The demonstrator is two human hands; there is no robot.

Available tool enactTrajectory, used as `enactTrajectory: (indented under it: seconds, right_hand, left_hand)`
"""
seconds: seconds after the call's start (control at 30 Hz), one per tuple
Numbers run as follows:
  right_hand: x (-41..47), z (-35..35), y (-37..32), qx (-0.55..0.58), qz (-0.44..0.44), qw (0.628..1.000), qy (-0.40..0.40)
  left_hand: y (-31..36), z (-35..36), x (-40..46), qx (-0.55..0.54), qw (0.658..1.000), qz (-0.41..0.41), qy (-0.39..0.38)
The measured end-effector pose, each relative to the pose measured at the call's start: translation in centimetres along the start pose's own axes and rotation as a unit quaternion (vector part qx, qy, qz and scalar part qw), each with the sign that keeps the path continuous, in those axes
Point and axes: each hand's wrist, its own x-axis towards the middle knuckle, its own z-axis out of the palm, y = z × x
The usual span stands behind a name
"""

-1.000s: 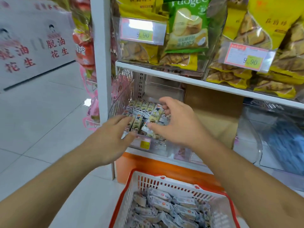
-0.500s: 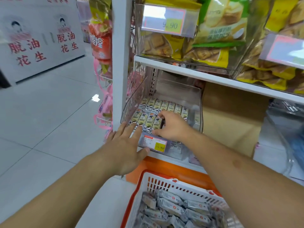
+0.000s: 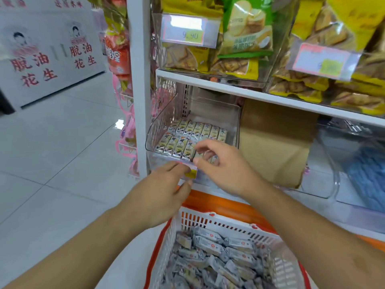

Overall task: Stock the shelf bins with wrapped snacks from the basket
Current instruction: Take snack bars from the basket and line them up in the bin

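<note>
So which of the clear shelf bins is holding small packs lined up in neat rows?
The low clear bin by the white post, where both hands reach; the upper bins hold large loose bags.

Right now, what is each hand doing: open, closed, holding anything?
Left hand: open, fingers at the bin front by the price tag, holding nothing.
Right hand: loosely curled over the snacks; cannot tell if it holds one.

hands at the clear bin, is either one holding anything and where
Neither clearly holds anything. The left hand rests its fingertips on the price label at the clear plastic bin front; the right hand hovers over the wrapped snacks, fingers curled.
</note>
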Motion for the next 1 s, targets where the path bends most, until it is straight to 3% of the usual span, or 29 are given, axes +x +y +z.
enactTrajectory:
  seconds: [0.2, 0.37, 0.47, 0.73, 1.0]
  right_hand:
    - [-8.4, 5.1, 5.0, 0.022, 0.093, 0.992, -0.086]
    - [-12.4, 12.4, 11.1, -0.035, 0.192, 0.959, -0.204]
    - [-13.0, 15.7, 14.0, -0.053, 0.238, 0.94, -0.239]
    - [-13.4, 20.7, 17.7, -0.099, 0.313, 0.927, -0.181]
    - [-14.6, 21.2, 18.2, -0.167, 0.265, 0.936, -0.16]
  left_hand:
    - [-1.9, 8.8, -2.7, -0.007, 0.996, -0.025, -0.091]
    - [-6.8, 16.0, -6.1, 0.046, 0.963, -0.163, -0.211]
    - [-8.4, 19.0, -7.2, 0.01, 0.947, -0.217, -0.237]
    - [-8.6, 20.6, -6.9, -0.042, 0.946, -0.249, -0.201]
    - [-8.3, 20.1, -6.6, -0.03, 0.937, -0.264, -0.225]
